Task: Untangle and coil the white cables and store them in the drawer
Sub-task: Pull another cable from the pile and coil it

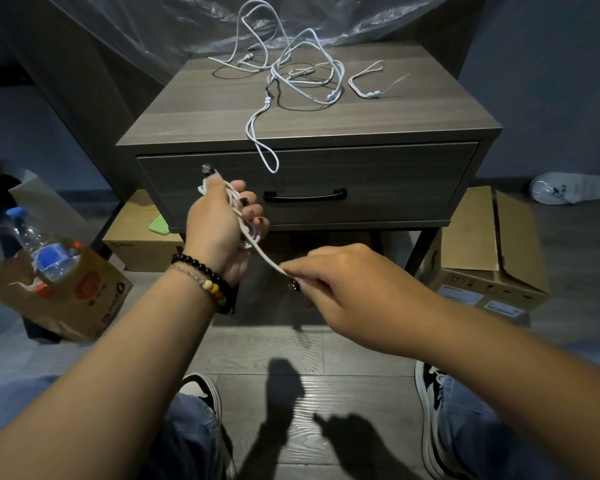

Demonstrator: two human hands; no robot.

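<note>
My left hand (219, 220) is curled around a small coil of white cable (238, 211), the loops running across my palm and fingers, in front of the closed drawer (378, 181) of the nightstand (201, 109). One strand leaves the coil and runs down to my right hand (336, 282), which pinches it between thumb and fingertips just below and to the right of the left hand. The strand between my two hands looks taut. Beaded bracelets (208, 282) sit on my left wrist.

The rest of the white cables (291, 67) lie in a loose tangle on top of the nightstand, toward the back, with one loop (262, 143) hanging over the front edge and down across the drawer face. A short separate piece (364, 84) lies to the right of the tangle. The drawer's black handle (305, 195) is just right of my left hand.

On the floor to the left stands a paper bag (66, 292) with a water bottle (39, 244) in it. Cardboard boxes (482, 251) sit under and beside the nightstand. My shoes (430, 410) and jeans show at the bottom.
</note>
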